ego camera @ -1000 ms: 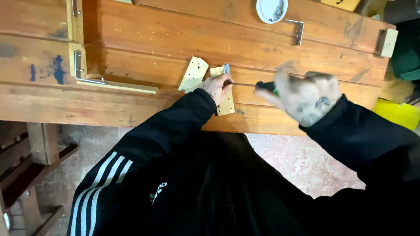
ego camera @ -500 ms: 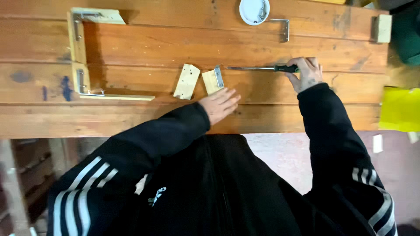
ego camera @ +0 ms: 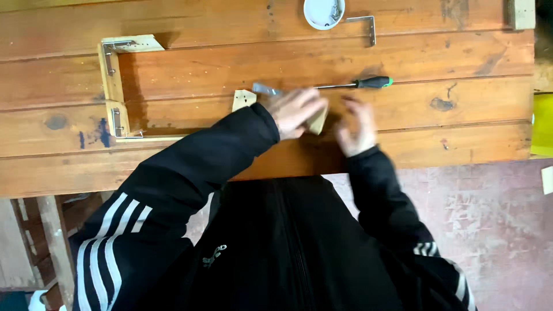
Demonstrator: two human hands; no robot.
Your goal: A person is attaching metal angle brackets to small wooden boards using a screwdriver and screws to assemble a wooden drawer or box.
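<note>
Head view, looking down at a wooden bench (ego camera: 173, 69). Left hand (ego camera: 295, 110) lies over two small wood blocks: one block (ego camera: 243, 99) pokes out left of the hand, the other (ego camera: 318, 122) shows at its right edge. A small metal bracket (ego camera: 264, 88) lies just beside the fingertips. Grip on the blocks is blurred; fingers look pressed down on them, but whether they clasp them I cannot tell. Right hand (ego camera: 357, 128) is blurred, fingers loosely curled, holding nothing, near the right block. Screwdriver (ego camera: 360, 83) lies flat on the bench just above both hands, untouched.

Far left, a partly built wood frame (ego camera: 112, 86) with brackets screwed at two corners sits on the bench, so some joints look done. The two blocks look not yet joined. White dish (ego camera: 324, 11) of screws and a spare L-bracket (ego camera: 364, 26) at top edge, well apart.
</note>
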